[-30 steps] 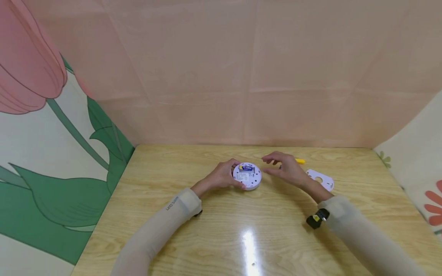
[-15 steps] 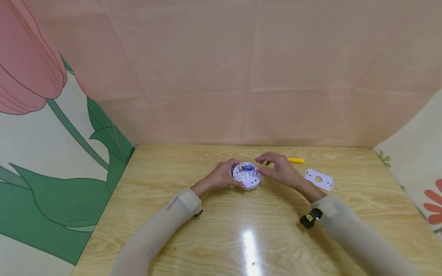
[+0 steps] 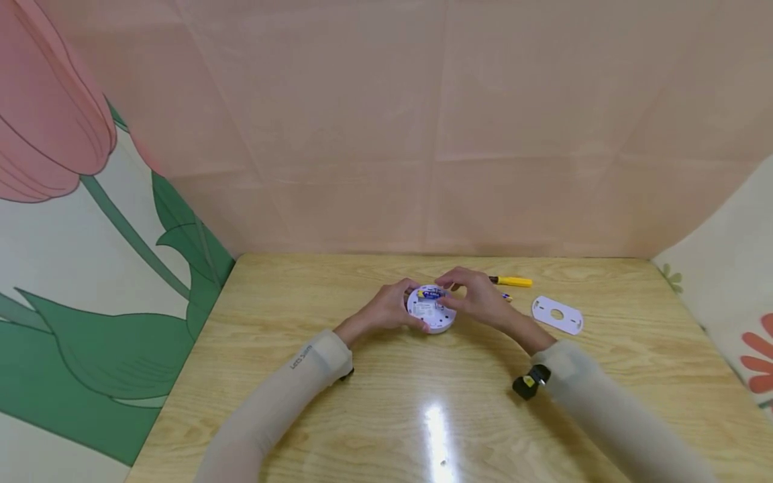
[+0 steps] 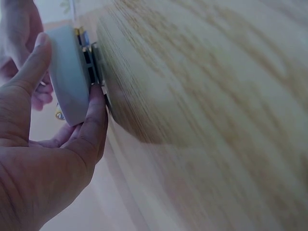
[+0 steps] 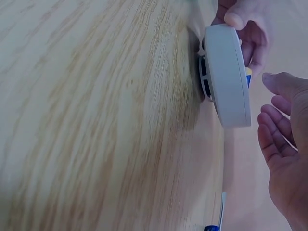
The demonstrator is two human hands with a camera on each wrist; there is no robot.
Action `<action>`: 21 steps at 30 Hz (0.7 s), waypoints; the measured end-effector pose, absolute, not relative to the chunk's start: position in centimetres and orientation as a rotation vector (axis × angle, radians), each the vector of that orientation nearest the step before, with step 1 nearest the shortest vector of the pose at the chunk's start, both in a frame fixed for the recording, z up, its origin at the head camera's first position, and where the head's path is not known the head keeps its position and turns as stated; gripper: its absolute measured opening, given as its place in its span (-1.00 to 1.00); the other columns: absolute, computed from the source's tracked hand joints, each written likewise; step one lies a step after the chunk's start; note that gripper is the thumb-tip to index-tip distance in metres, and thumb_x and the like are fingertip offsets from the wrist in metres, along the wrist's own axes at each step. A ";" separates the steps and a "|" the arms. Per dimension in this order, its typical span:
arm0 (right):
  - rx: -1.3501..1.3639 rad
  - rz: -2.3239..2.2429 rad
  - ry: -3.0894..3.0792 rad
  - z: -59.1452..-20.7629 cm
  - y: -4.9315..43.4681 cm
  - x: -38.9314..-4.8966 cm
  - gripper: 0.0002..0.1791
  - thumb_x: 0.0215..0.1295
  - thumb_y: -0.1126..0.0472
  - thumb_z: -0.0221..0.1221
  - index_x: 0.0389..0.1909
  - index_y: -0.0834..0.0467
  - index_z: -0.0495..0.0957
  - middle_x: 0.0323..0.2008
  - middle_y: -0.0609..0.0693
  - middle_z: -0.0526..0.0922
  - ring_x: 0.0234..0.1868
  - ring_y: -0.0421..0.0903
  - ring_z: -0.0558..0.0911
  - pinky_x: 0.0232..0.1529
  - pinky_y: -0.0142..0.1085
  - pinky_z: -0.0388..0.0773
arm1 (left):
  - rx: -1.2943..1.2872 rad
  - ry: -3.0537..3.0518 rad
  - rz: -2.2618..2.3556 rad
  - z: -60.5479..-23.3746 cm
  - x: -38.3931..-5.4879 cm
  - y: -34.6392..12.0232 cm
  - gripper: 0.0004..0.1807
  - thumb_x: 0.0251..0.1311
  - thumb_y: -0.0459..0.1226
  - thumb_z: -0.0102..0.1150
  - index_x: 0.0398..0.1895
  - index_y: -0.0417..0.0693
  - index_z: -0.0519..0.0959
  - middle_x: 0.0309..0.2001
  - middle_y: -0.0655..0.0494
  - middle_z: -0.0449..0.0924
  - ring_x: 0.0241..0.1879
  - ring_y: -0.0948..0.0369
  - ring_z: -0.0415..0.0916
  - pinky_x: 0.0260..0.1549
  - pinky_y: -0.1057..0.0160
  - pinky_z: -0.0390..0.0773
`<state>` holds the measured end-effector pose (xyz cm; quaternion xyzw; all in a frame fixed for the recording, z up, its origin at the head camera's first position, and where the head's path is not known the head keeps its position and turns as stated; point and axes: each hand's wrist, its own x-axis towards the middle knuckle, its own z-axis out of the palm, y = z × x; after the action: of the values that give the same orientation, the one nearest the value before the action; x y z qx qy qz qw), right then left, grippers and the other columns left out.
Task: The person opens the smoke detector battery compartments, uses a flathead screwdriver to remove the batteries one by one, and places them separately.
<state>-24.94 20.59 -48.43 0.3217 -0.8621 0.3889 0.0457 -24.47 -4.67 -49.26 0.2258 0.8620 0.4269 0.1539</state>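
My left hand (image 3: 389,307) grips a white round smoke alarm (image 3: 427,322) by its left side, thumb at the near edge and fingers round the far one. The alarm's back faces up, close over the table. A blue battery with a yellow end (image 3: 431,294) lies at the slot in that back; in the right wrist view the battery (image 5: 249,77) stands proud of the face. Over the right part of the alarm is my right hand (image 3: 480,295), thumb by the battery's right end. The right wrist view shows its fingers loosely bent, with nothing between them.
A white mounting plate (image 3: 557,315) with a round hole lies on the wooden table (image 3: 302,288) to the right. Behind my right hand lie a yellow-handled tool (image 3: 513,282) and another battery (image 3: 506,296), partly hidden. A pink cloth wall (image 3: 362,201) borders the table's back.
My right hand has moved left, from beside the alarm to over its right part by the battery. The yellow-handled tool and the loose battery show more now. My left hand and the alarm have stayed put.
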 end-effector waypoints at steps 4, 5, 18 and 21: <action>0.977 1.165 -2.644 -48.3 20.1 -24.9 -0.62 0.22 0.28 0.53 0.05 0.24 0.74 -0.07 0.09 0.78 -0.12 0.02 0.74 -0.06 0.07 0.73 | 0.651 2.462 1.234 -49.3 -24.4 -4.7 -0.07 -0.11 -0.08 0.77 0.34 -0.07 0.47 0.18 0.06 0.66 0.06 0.23 0.59 0.12 0.21 0.57; 0.977 1.160 -2.645 -48.3 20.0 -24.9 -0.62 0.22 0.28 0.53 0.04 0.25 0.74 -0.08 0.09 0.78 -0.13 0.01 0.74 -0.07 0.05 0.73 | 0.651 2.459 1.238 -49.3 -24.4 -4.7 -0.08 -0.11 -0.08 0.77 0.34 -0.07 0.47 0.19 0.06 0.65 0.06 0.23 0.59 0.12 0.21 0.57; 0.981 1.100 -2.674 -48.5 18.8 -25.1 -0.67 0.21 0.30 0.53 -0.03 0.30 0.76 -0.16 0.11 0.76 -0.19 -0.03 0.71 -0.19 -0.10 0.72 | 0.643 2.450 1.246 -49.2 -24.3 -4.6 -0.08 -0.11 -0.08 0.77 0.34 -0.07 0.47 0.15 0.08 0.66 0.00 0.25 0.60 0.03 0.26 0.60; 0.995 1.093 -2.657 -48.8 18.6 -25.3 -0.69 0.22 0.30 0.53 -0.04 0.29 0.76 -0.15 0.12 0.75 -0.18 -0.01 0.71 -0.17 -0.09 0.71 | 0.643 2.449 1.255 -49.2 -24.4 -4.6 -0.08 -0.10 -0.09 0.77 0.34 -0.09 0.47 0.15 0.05 0.67 0.01 0.23 0.61 0.04 0.26 0.60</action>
<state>-25.27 18.56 -48.80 0.3269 -0.8728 0.3589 0.0508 -24.36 -4.59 -49.18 0.2248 0.8559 0.4385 0.1571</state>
